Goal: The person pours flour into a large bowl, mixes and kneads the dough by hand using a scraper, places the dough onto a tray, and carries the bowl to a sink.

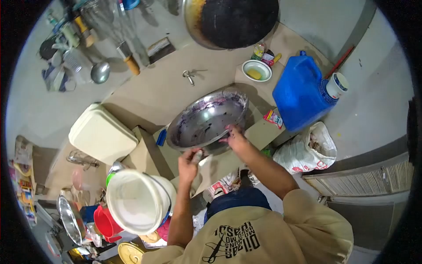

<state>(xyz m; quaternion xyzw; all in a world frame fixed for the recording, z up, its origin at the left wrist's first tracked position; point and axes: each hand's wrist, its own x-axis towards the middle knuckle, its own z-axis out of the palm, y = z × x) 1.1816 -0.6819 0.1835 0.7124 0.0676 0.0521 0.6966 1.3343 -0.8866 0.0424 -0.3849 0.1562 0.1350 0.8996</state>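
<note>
A large metal basin point(209, 119) with dark purple smears inside sits tilted in the sink area below the tap point(188, 77). My left hand point(191, 159) is closed on the basin's near rim at its lower left, the thumb along the edge. At the right part of the near rim is my right hand point(234, 135), its fingers bent over the edge and inside, with dark stains on the fingertips. A small blue object point(161, 137) lies just left of the basin.
A white bucket point(140, 201) stands close to my left forearm. On the right are a blue jug point(299, 93), a bowl with a yellow sponge point(257, 71), a small packet point(273, 119) and a white sack point(307, 152). Utensils hang on the wall at upper left.
</note>
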